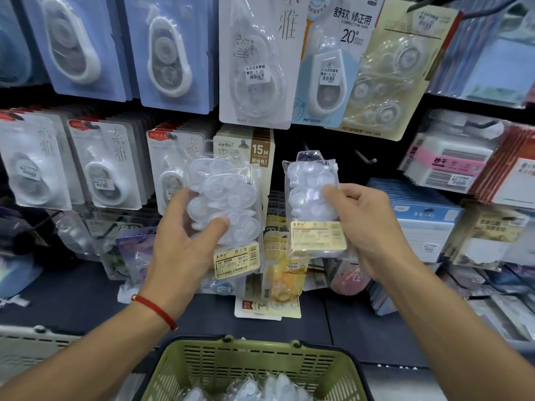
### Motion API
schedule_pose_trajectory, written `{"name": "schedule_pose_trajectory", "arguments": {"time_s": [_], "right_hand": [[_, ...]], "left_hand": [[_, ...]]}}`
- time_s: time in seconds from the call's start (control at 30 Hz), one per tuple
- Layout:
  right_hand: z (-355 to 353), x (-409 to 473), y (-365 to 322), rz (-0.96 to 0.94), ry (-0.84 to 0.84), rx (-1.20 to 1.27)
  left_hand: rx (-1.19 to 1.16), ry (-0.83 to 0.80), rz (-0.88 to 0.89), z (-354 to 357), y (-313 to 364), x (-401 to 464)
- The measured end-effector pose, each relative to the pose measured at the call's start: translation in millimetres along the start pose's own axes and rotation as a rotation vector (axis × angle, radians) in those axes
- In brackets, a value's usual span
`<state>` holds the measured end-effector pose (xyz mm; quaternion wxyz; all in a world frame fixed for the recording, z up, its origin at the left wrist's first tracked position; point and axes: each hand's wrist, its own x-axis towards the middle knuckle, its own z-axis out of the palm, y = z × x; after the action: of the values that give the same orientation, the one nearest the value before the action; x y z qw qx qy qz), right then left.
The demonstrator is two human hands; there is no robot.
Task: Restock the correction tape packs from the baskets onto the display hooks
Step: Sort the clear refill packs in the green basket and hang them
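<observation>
My left hand [185,244] grips a small stack of clear correction tape packs [228,204] with yellow label cards, held up before the display wall. My right hand [364,227] holds a single clear pack [311,198] upright, its hang tab near a bare metal display hook [366,157] just to the right. Below, a green basket [202,363] holds more clear packs [260,389] at its bottom.
Carded correction tapes [254,62] hang in rows above and to the left. Sticky note packs [451,166] fill hooks on the right. A grey basket rim [34,340] shows at lower left. A dark shelf ledge [362,322] runs under the display.
</observation>
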<state>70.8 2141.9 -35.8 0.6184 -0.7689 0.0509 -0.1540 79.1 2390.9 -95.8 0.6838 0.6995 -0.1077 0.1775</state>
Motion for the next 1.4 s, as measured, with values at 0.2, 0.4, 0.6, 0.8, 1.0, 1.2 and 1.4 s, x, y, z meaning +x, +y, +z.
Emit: {"name": "schedule_pose_trajectory", "arguments": {"time_s": [0.2,0.4,0.6,0.8,1.0,1.2,1.4], "right_hand": [[-0.8,-7.7,23.2,-0.024,-0.014,-0.465],[28.1,-37.3,34.5,-0.095,-0.382,-0.224],[26.9,-40.4,31.6,-0.087,-0.263,-0.033],[18.1,-34.4,23.1,-0.103,-0.012,0.094],[9.6,-29.3,15.4,-0.101,0.002,0.125],[7.2,-25.6,11.0,-0.049,-0.023,0.185],[0.3,-17.5,8.4,0.067,-0.069,0.278]], "left_hand": [[-0.021,-0.043,-0.080,5.4,0.9,-5.5],[-0.102,-0.135,-0.248,24.0,-0.8,-17.3],[-0.211,-0.098,-0.273,28.3,3.4,-15.4],[-0.153,-0.015,-0.250,20.9,-2.4,-10.7],[-0.112,0.024,-0.198,17.9,-3.1,-9.2],[-0.110,0.031,-0.186,16.1,-1.1,-8.6],[-0.132,0.050,-0.181,13.6,-0.5,-7.5]]}}
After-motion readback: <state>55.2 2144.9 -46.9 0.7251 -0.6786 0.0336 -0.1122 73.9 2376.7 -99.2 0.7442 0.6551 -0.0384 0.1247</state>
